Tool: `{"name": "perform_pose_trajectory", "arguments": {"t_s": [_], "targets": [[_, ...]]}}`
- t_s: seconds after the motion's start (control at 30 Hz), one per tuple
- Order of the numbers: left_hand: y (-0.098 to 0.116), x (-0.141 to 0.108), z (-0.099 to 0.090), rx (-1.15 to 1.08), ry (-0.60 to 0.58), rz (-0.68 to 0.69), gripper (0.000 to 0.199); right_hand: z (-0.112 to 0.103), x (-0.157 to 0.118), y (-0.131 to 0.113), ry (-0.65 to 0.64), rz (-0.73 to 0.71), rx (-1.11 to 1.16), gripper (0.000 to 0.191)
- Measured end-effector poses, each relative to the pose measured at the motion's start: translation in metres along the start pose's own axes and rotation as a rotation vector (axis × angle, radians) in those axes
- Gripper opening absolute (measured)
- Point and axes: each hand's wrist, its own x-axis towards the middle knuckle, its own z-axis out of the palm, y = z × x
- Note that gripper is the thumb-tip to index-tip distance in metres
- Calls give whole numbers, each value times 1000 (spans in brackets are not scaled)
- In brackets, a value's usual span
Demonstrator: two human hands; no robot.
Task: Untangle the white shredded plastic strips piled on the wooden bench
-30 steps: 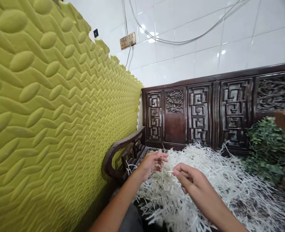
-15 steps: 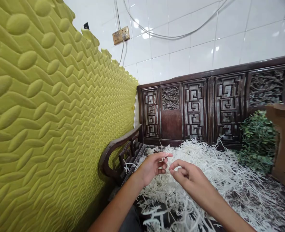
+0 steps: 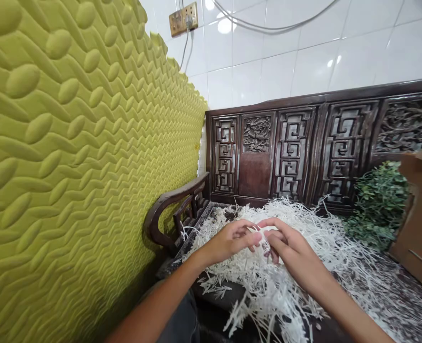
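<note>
Well, the white paper shreds [image 3: 286, 281] are lying heaped across the seat of a carved wooden settee [image 3: 257, 162], and the left hand [image 3: 228, 240] and right hand [image 3: 291, 247] are meeting over them, fingers curled. I cannot tell whether either grip is clenching any strands. The shreds are tangling loosely, so a hasty tug could drag out a clump or scatter strands toward the green foliage [image 3: 378, 205] beside the cardboard [image 3: 418, 214].

L hand [image 3: 230, 240] & R hand [image 3: 293, 247] nearly touching, fingers curled among heap of white shredded paper [image 3: 268, 281] on carved dark-wood bench [image 3: 257, 176]. Yellow-green foam panel [image 3: 71, 166] at L; green foliage [image 3: 378, 205], cardboard [image 3: 420, 214] at R.
</note>
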Motion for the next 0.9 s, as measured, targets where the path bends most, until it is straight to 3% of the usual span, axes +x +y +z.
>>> {"name": "perform_pose_trajectory", "arguments": {"t_s": [0.07, 0.17, 0.4, 0.63, 0.7, 0.77, 0.83, 0.9], "targets": [[0, -2, 5, -2, -21, -5, 46, 0, 2, 2, 1, 2, 15, 30], [-1, -2, 6, 51, 54, 32, 39, 0, 5, 4, -9, 3, 58, 34], [-3, -4, -5, 169, 96, 107, 22, -1, 7, 2, -49, 7, 70, 42], [-4, -1, -7, 368, 309, 237, 18, 13, -7, -9, -29, 17, 53, 41], [-11, 4, -21, 372, 435, 239, 20, 18, -17, -17, -47, 51, 44, 44], [-23, 8, -46, 287, 648, 192, 21, 21, -31, -27, -69, 75, 56, 49], [-36, 9, -71, 186, 817, 114, 22, 21, -44, -36, -8, 71, 63, 53], [-45, 7, -85, 183, 776, 26, 20, 18, -50, -38, 33, 70, 80, 57]]}}
